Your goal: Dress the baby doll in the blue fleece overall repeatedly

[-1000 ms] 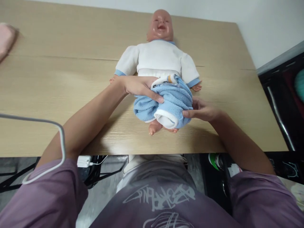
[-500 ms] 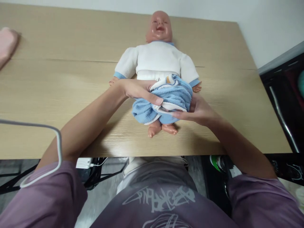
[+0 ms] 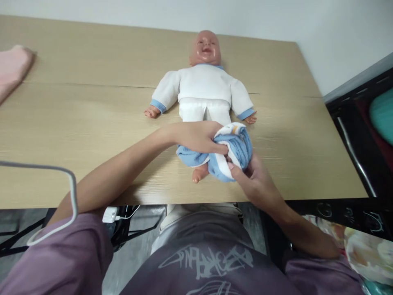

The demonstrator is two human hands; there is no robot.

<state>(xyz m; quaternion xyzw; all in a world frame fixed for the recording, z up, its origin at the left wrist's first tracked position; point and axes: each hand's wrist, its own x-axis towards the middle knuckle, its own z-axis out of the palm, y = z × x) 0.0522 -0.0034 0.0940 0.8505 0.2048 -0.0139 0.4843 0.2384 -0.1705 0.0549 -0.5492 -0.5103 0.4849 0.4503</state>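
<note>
By tabletop's near edge (image 3: 172, 194): left hand (image 3: 199, 136), right hand (image 3: 256, 178) both gripping pants (image 3: 243, 145) (soft, light-looking tbh), white cuff (image 3: 233, 155) probably best hold.

Left grip (image 3: 201, 137) and right grip (image 3: 256, 180) close together, both curled inward

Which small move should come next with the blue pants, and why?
I'd probably spread the white edge of the blue pants slightly with both thumbs. The left hand and right hand both hold the bunched cloth there, and only one foot of the doll shows clearly; I can't make out the other, so a wider gap might help.
</note>
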